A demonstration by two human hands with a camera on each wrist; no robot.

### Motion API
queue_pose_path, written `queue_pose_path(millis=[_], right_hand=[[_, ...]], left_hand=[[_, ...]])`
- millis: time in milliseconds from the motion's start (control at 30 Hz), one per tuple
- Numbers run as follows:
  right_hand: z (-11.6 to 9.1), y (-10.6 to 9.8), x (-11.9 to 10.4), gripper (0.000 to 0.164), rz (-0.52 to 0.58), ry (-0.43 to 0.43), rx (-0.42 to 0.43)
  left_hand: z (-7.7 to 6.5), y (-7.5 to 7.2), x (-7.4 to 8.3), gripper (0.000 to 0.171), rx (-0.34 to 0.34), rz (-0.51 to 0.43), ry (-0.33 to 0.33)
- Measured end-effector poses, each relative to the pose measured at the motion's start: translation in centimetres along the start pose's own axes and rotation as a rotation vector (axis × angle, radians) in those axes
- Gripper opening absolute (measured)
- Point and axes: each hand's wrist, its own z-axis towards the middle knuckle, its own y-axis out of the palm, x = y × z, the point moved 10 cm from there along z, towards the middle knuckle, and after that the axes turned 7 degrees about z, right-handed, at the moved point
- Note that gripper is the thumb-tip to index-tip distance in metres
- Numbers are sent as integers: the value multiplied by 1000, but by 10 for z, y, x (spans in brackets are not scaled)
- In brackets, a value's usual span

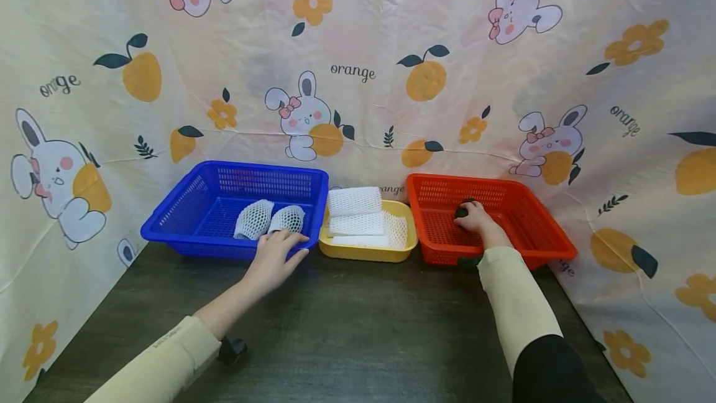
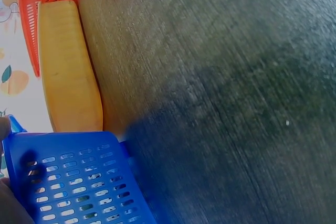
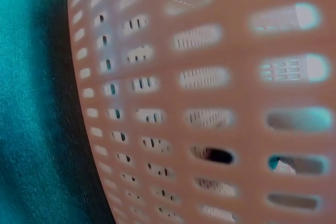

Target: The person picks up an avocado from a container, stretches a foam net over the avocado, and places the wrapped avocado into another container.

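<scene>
My left hand (image 1: 276,259) is at the front rim of the blue basket (image 1: 184,238), fingers loosely extended and thumb apart. Just beyond the fingertips, two items in white foam net sleeves (image 1: 254,219) lie in that basket; what the nets cover is hard to make out. My right hand (image 1: 478,220) reaches down into the red basket (image 1: 439,254). Its fingers grip a dark rounded object (image 1: 462,210), mostly hidden by the hand. From the right wrist, only the red basket's slotted wall (image 3: 157,98) shows, with the hand out of sight.
Between the two baskets stands a yellow tray (image 1: 366,255) holding a stack of flat white foam nets (image 1: 355,207). All three containers sit at the back of a dark table (image 1: 358,328), against a printed cloth (image 1: 369,111) that also hangs at both sides.
</scene>
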Motion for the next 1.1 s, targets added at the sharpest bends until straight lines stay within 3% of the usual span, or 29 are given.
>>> queue_pose_path(millis=[200,733,1100], right_hand=[[-1,8,3,69,-23,34,-60],[-8,-1,6,62,49,56,-13],[-12,-6,-3,61,43,4,38]], left_hand=[[0,2,0,20,2,-4,-2],[-1,1,0,20,5,-4,-6],[-1,1,-2,20,10,-8,-9]])
